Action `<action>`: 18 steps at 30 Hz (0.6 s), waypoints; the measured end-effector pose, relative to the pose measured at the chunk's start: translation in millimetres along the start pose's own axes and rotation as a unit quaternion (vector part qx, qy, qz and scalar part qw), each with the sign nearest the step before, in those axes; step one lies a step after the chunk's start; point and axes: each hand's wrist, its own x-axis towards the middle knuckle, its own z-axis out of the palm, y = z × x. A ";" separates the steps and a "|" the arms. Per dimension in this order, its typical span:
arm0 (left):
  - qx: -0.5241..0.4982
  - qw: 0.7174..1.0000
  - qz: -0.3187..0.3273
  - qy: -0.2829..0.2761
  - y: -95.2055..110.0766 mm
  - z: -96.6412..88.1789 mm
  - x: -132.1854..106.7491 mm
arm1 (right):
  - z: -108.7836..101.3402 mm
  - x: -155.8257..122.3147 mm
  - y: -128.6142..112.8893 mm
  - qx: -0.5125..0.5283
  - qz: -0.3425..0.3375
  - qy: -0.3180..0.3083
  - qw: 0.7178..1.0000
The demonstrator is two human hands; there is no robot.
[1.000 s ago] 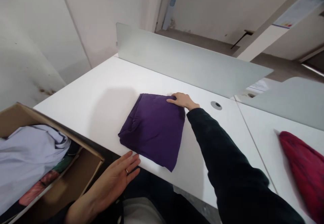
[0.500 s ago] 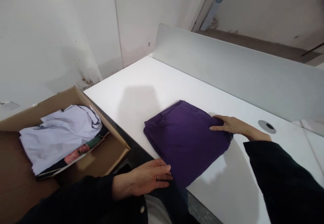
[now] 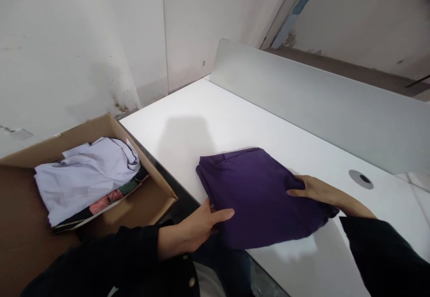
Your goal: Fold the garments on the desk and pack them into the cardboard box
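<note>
A folded purple cloth garment (image 3: 258,196) lies at the near edge of the white desk (image 3: 215,126) and overhangs that edge. My left hand (image 3: 198,230) holds its near left corner, with the thumb on top and the fingers tucked beneath. My right hand (image 3: 317,191) is at its right side, with the fingers over the cloth and a bunched fold by the wrist. Black sleeves cover both forearms. The underside of the garment is hidden.
To the left stands an open cardboard box (image 3: 107,149) holding a lavender shirt (image 3: 87,180) over red-patterned and green clothes. A grey divider panel (image 3: 319,104) runs along the desk's back, and a round cable grommet (image 3: 361,179) sits in the desktop.
The view has swung left since the earliest frame, hiding the red cloth. The purple garment has shifted toward me, and both hands have closed in on its sides.
</note>
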 end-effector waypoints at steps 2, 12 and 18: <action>-0.003 1.000 -0.011 0.015 1.3 0.0 -1.1 | 7.6 -12.7 -7.8 0.111 0.024 -0.135 0.984; 0.037 0.996 0.005 0.085 76.0 -4.9 -69.9 | 3.3 -54.4 -74.1 0.334 0.124 -0.158 0.921; 0.062 0.956 0.122 0.260 126.9 -53.0 -162.5 | 16.6 -34.1 -200.8 0.327 -0.050 -0.196 0.923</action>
